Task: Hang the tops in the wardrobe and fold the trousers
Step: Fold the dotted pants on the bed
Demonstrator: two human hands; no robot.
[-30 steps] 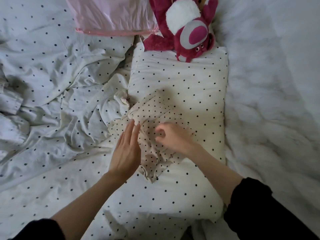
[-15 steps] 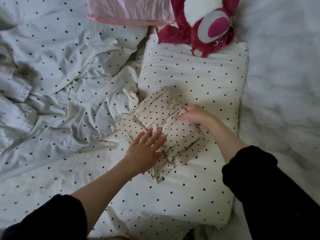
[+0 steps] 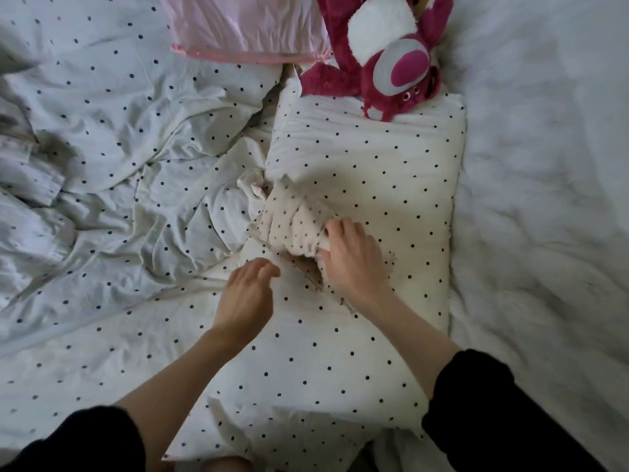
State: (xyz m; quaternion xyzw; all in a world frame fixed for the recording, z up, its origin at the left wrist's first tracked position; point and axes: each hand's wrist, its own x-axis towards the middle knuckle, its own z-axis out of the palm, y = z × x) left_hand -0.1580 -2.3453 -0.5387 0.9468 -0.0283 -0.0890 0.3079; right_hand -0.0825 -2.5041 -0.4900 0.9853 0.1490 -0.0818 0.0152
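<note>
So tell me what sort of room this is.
Most likely a bedroom: the hands work on a bed, with a polka-dot pillow, a rumpled dotted duvet and a pink plush toy.

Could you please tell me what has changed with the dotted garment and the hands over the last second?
The right hand now grips the beige dotted garment, bunched up where it lay flat. The left hand has lifted off it. Pillow and plush toy are unmoved.
</note>
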